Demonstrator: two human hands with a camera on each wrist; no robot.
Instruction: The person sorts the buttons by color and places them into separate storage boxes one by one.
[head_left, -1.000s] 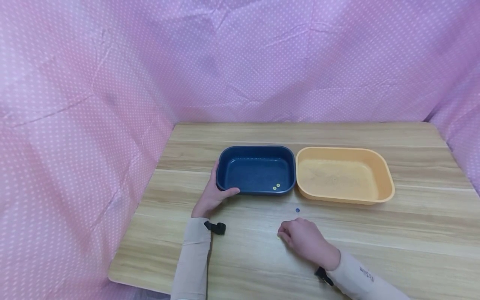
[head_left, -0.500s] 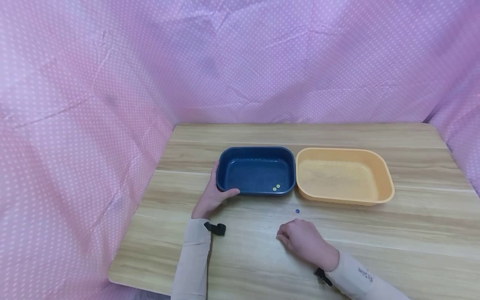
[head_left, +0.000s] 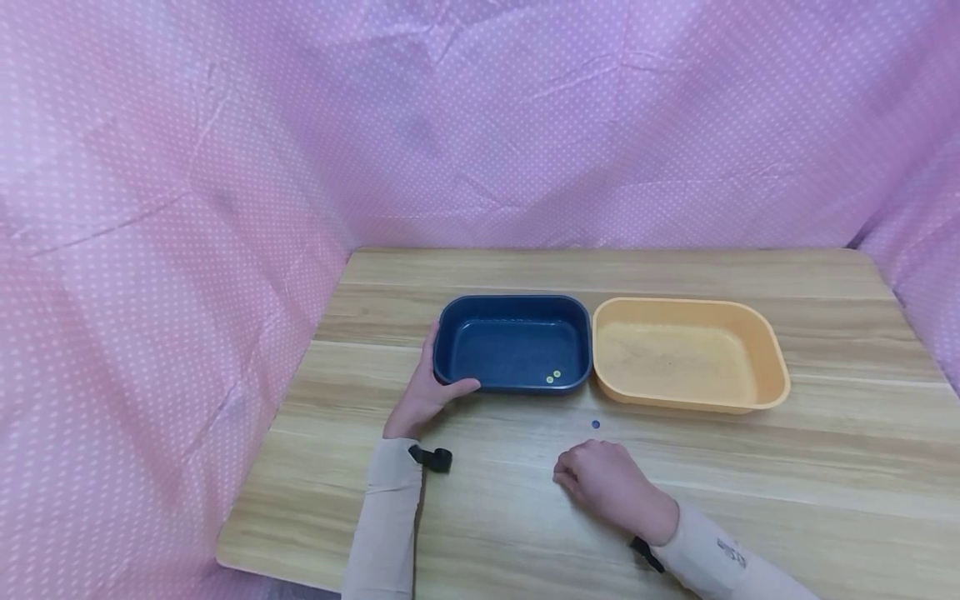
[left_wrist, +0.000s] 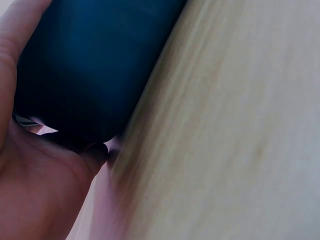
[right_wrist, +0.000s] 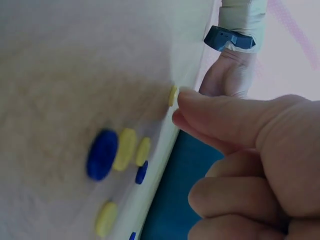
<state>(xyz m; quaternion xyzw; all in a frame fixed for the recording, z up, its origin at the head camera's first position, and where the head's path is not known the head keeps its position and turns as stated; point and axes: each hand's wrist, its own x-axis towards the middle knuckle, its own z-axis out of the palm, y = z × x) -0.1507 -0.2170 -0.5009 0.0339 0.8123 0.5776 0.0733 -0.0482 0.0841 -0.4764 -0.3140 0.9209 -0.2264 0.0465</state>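
Observation:
My left hand [head_left: 423, 392] grips the left end of a dark blue tub [head_left: 513, 343], thumb along its front rim. In the left wrist view the palm lies against the tub's corner. Two yellow buttons [head_left: 553, 376] lie in the tub's front right corner. My right hand [head_left: 603, 483] is low over the table with curled fingers, thumb and forefinger tips close together. In the right wrist view a yellow button [right_wrist: 172, 95] is right at those tips; I cannot tell whether they pinch it. The head view hides that button behind the fingers.
A pale orange tub [head_left: 690, 354] stands right beside the blue one. One blue button [head_left: 596, 424] lies before them on the wooden table [head_left: 480, 533]. In the right wrist view several yellow and blue buttons [right_wrist: 102, 155] lie near the hand. Pink dotted cloth [head_left: 480, 125] hangs around the table.
My right fingertips have shifted slightly left, and the yellow button that showed beside them in the head view is now covered. The left hand and both tubs have stayed put.

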